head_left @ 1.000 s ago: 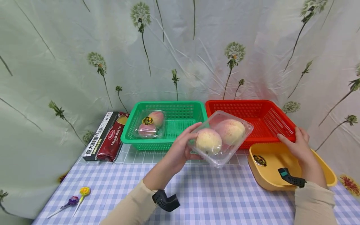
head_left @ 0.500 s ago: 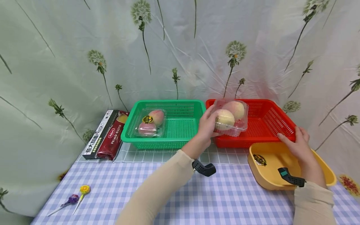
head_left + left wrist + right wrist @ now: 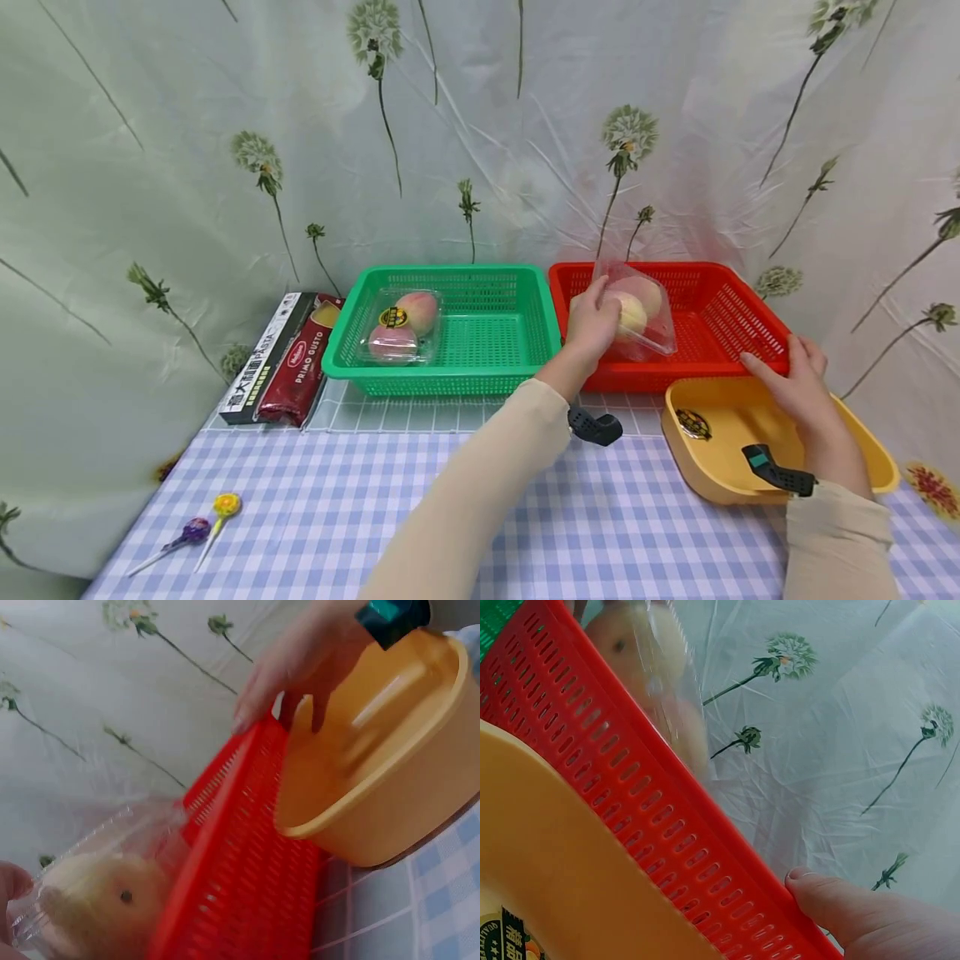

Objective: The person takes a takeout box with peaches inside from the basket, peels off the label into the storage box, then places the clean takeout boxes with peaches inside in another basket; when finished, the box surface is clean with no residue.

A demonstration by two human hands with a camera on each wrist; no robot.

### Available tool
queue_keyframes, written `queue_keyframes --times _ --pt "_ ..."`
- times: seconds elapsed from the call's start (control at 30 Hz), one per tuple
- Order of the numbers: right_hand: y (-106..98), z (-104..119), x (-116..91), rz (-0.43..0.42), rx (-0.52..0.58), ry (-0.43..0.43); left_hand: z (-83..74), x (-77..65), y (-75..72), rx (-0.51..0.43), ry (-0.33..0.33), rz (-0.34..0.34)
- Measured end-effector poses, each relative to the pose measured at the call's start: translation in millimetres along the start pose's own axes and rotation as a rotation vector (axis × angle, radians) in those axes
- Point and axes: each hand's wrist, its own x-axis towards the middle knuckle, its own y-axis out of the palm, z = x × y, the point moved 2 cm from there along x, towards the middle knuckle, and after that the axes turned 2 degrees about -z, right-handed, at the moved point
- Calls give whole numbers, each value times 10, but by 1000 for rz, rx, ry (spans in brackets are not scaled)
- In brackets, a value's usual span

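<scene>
Over the red basket (image 3: 716, 333), pinches tilted peach box (image 3: 643, 315) by left edge in left hand (image 3: 592, 325), grips rim in right hand (image 3: 799, 387).

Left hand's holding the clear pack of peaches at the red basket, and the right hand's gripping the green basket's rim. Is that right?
Wrong basket for the right hand: it grips the red basket at the rim's front right corner, as the head view shows. The left hand does hold the clear pack of peaches there.
</scene>
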Motion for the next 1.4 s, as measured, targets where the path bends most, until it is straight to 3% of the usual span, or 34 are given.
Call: queue_keyframes --times 0.27,0.67,1.03,1.23,1.4 --pt "4 0 12 -7 -17 -3 84 110 143 0 -154 30" --pt "25 -16 -5 -21 -10 22 134 151 171 164 -137 194" --pt "47 -18 15 -19 -5 1 154 83 220 507 -80 250" --pt "63 -23 18 -11 2 0 200 75 241 552 -98 295" --pt "47 -9 29 -32 -12 13 194 113 276 567 -16 358"
